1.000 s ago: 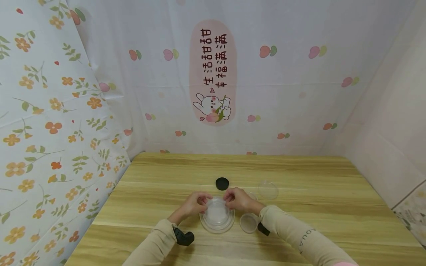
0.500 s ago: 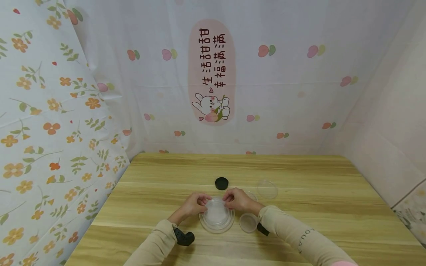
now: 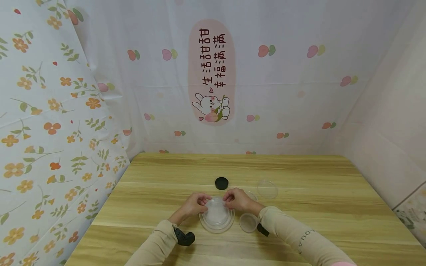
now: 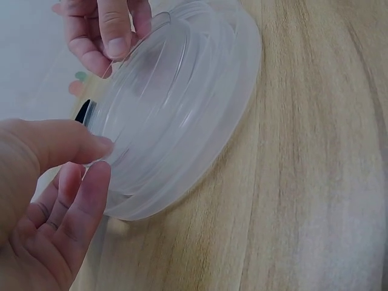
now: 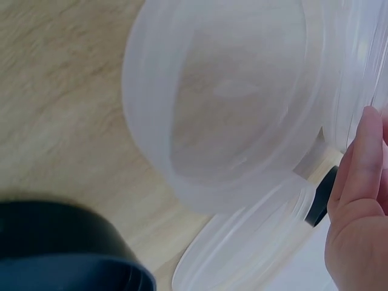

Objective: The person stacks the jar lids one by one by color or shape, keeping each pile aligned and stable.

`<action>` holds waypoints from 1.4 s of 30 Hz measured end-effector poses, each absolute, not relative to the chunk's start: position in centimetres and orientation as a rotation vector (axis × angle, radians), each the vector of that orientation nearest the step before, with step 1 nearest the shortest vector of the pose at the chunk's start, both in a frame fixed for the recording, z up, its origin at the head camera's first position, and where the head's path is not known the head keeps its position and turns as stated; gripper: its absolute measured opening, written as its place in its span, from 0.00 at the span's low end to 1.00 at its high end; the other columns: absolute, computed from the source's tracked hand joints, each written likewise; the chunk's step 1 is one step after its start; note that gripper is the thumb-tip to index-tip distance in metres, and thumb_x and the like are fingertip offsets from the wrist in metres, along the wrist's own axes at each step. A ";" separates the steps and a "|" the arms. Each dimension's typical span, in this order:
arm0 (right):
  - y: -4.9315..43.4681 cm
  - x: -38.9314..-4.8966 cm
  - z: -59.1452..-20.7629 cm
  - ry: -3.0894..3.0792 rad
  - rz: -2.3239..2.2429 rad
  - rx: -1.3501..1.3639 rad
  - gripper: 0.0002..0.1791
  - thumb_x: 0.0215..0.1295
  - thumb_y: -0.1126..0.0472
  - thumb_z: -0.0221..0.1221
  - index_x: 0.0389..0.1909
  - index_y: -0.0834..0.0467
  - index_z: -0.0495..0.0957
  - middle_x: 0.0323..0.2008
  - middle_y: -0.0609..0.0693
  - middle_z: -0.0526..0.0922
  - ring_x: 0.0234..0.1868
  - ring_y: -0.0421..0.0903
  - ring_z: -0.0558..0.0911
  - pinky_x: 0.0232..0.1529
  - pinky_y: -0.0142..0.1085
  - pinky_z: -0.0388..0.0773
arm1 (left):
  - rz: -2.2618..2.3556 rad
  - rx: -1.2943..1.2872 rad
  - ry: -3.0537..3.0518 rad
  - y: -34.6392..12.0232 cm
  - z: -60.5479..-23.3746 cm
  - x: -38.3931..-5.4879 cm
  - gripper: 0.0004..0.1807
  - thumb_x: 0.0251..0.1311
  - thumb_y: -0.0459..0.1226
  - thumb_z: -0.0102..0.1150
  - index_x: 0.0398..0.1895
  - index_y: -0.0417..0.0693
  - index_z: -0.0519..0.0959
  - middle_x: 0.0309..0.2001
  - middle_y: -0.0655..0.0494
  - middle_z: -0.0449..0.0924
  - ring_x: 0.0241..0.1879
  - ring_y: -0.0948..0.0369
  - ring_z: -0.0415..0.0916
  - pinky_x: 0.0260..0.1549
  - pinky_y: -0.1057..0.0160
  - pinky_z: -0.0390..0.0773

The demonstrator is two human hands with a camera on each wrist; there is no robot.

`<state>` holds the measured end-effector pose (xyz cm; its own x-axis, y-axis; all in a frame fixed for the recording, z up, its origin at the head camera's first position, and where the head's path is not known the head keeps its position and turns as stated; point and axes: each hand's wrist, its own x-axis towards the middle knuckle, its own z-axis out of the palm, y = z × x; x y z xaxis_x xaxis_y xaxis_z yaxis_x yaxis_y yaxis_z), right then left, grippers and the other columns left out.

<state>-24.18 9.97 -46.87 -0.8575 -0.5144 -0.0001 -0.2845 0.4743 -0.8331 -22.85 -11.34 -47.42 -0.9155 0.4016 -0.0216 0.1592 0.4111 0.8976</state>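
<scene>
A stack of round clear plastic lids or shallow dishes (image 3: 217,227) lies on the wooden table, wider at the bottom than at the top. My left hand (image 3: 193,204) pinches the left edge of the top clear disc (image 4: 142,91) between thumb and fingers. On the opposite edge, my right hand (image 3: 240,200) pinches the same disc with its fingertips. Both wrists are bent inward over the stack. Because the plastic is see-through, I cannot tell how far the disc stands above the layers under it.
Right of the stack sits a small round clear container (image 3: 248,223). A clear lid (image 3: 251,195) is partly behind my right hand, and another clear disc (image 3: 267,189) lies farther right. Beyond the stack is a black round cap (image 3: 221,183). A dark rounded thing (image 5: 66,248) shows near my right wrist.
</scene>
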 end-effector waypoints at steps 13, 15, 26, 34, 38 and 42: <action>10.8 -23.7 -46.6 2.353 -1.449 -0.637 0.07 0.54 0.73 0.57 0.34 0.72 0.75 0.26 0.53 0.76 0.27 0.43 0.77 0.28 0.33 0.78 | 1.570 0.488 2.368 -11.4 -47.4 -22.8 0.17 0.44 0.22 0.57 0.42 0.29 0.74 0.29 0.47 0.70 0.25 0.63 0.66 0.19 0.66 0.75; 10.9 -23.6 -46.6 2.346 -1.456 -0.631 0.08 0.54 0.72 0.57 0.35 0.72 0.75 0.27 0.54 0.77 0.27 0.43 0.77 0.28 0.33 0.78 | 1.560 0.482 2.377 -11.4 -47.3 -22.8 0.17 0.45 0.23 0.58 0.42 0.29 0.74 0.30 0.47 0.70 0.26 0.63 0.67 0.19 0.66 0.75; 12.8 -23.2 -45.7 2.358 -1.443 -0.659 0.10 0.55 0.68 0.57 0.37 0.71 0.74 0.29 0.54 0.76 0.28 0.44 0.76 0.26 0.35 0.77 | 1.549 0.548 2.407 -11.7 -46.8 -22.6 0.16 0.48 0.24 0.57 0.43 0.29 0.74 0.31 0.47 0.72 0.28 0.62 0.69 0.20 0.66 0.75; 15.3 -23.6 -45.3 2.384 -1.486 -0.606 0.12 0.57 0.67 0.55 0.39 0.72 0.74 0.30 0.55 0.77 0.29 0.44 0.76 0.26 0.36 0.78 | 1.532 0.609 2.445 -11.1 -45.7 -22.8 0.17 0.48 0.27 0.59 0.44 0.30 0.74 0.37 0.41 0.73 0.33 0.58 0.70 0.27 0.66 0.74; 16.6 -23.7 -45.2 2.397 -1.506 -0.595 0.12 0.57 0.68 0.55 0.39 0.73 0.73 0.30 0.56 0.77 0.28 0.46 0.76 0.25 0.35 0.77 | 1.475 0.647 2.497 -10.4 -45.0 -23.1 0.17 0.49 0.29 0.58 0.44 0.33 0.74 0.39 0.40 0.73 0.35 0.58 0.70 0.31 0.66 0.72; 17.8 -23.6 -44.9 2.392 -1.536 -0.525 0.14 0.58 0.68 0.53 0.41 0.75 0.72 0.30 0.59 0.77 0.28 0.52 0.77 0.26 0.39 0.78 | 1.462 0.690 2.486 -9.4 -44.4 -23.5 0.16 0.50 0.28 0.57 0.45 0.34 0.74 0.41 0.39 0.72 0.35 0.57 0.70 0.31 0.64 0.73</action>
